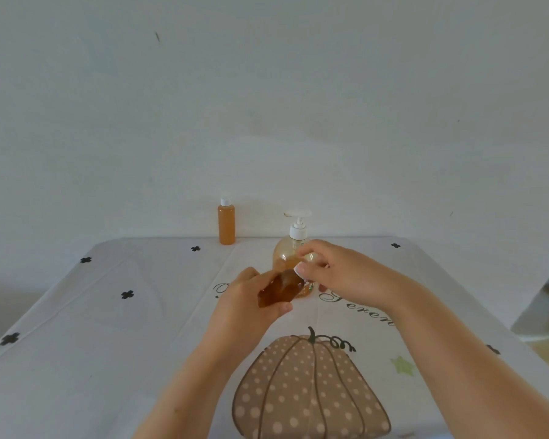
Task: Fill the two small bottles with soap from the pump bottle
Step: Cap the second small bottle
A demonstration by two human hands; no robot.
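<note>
Above script-printed tablecloth [140,327], left hand [244,307] grips amber bottle [281,289], right hand [341,274] pinches cap [299,268].

Both arms are bare as far up as they can be seen. The left forearm [200,375] and the right forearm [457,359] are slim and smooth, with uncovered skin running unbroken down to narrow wrists. The left hand [248,299] and the right hand [339,274] are bare too, each with long, slender fingers [313,247] and softly rounded knuckles. The nails are too small and too blurred to tell their shape or finish.
</note>
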